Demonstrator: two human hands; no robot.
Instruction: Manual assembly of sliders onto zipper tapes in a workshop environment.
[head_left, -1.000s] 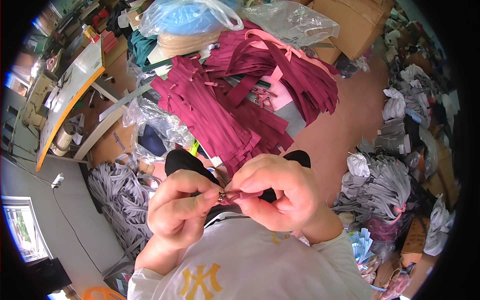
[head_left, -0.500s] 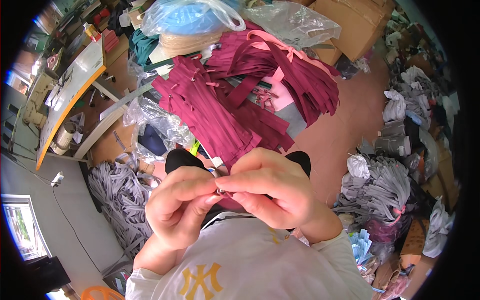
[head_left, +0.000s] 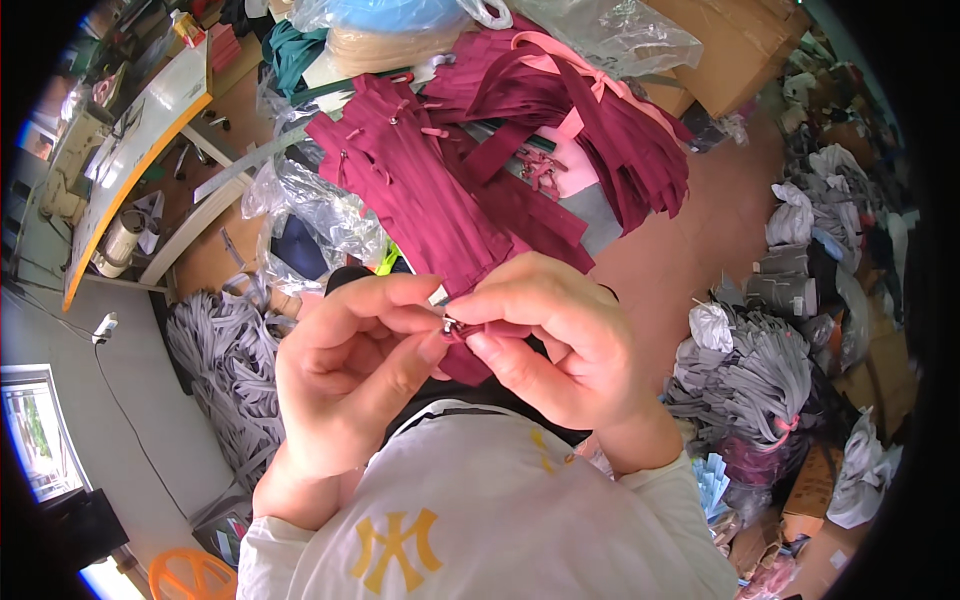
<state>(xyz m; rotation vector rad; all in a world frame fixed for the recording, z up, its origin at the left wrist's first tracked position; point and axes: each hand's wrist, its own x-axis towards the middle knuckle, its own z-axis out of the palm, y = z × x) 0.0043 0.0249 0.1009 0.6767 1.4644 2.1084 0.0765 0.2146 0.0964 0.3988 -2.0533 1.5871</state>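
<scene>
Just above my lap, my left hand (head_left: 350, 370) pinches a small silvery zipper slider (head_left: 450, 325) between thumb and forefinger. My right hand (head_left: 560, 340) is closed, thumb and forefinger gripping the maroon zipper tape (head_left: 467, 366) right beside that slider. Part of the tape hangs down below my fingertips. Beyond my hands lies a pile of long maroon zippers (head_left: 415, 185), a few with metal sliders and pinkish pulls on top. Behind it to the right is a maroon bundle (head_left: 640, 150) tied with a pink strip (head_left: 570, 75). Loose pink pulls (head_left: 541, 170) lie between them.
A white table (head_left: 150, 150) with an orange edge stands at the left. Grey strips heap up on the floor at left (head_left: 225, 370) and right (head_left: 750, 370). Clear plastic bags (head_left: 325, 215) lie beside the zipper pile. Cardboard boxes (head_left: 725, 50) stand at the far right.
Both hands have risen slightly away from my body. The fingertips are a little further apart, so the slider and more of the maroon tape show. The whole view has shifted slightly.
</scene>
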